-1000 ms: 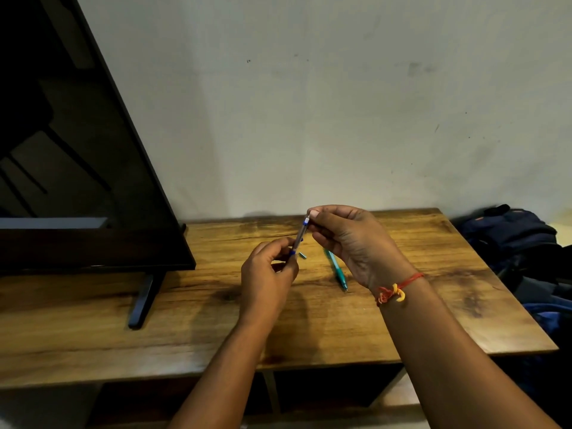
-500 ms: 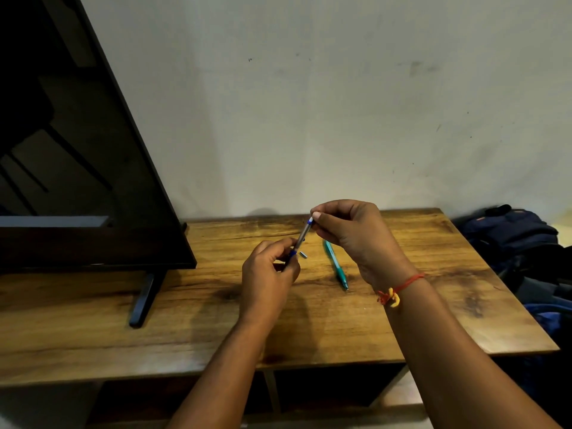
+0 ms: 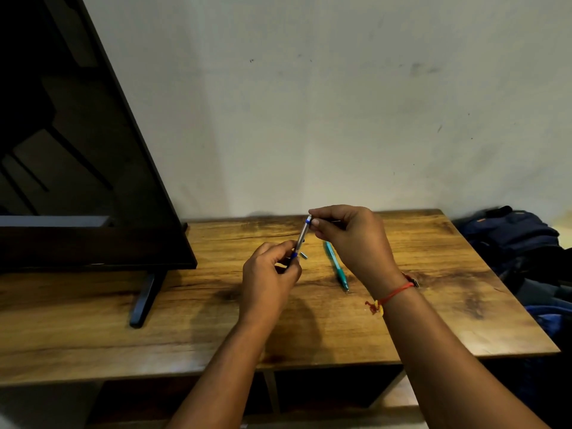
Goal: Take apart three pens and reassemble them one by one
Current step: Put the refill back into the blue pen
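With the left grip [image 3: 272, 274], pinches the lower, blue end of the silver pen [image 3: 301, 236] between curled thumb and fingers; with the right grip [image 3: 353, 239], nips the top end between thumb and forefinger. Holds the pen in the air above the middle of the bench [image 3: 185, 320], clear of the wood.

Shows almost no shift from a second ago: same two holds, same tilt, only the right fingertips rolled slightly at the cap end and the wrist with the red thread [image 3: 391, 294] drawn a touch aside. Suggests a twist at the top joint in progress, with the barrel not visibly parted. Cannot tell from here whether loosening or tightening.

Keeps the long axis slanted, lower end toward the wearer and to the left, top end up and away toward the wall and to the right.

Leaves the teal pen [image 3: 335, 264] flat on the bench just beside the right grip, tip toward the near right edge, apparently whole and untouched. Leaves a small loose part [image 3: 304, 255] lying close under the held pen. Shows no third pen.
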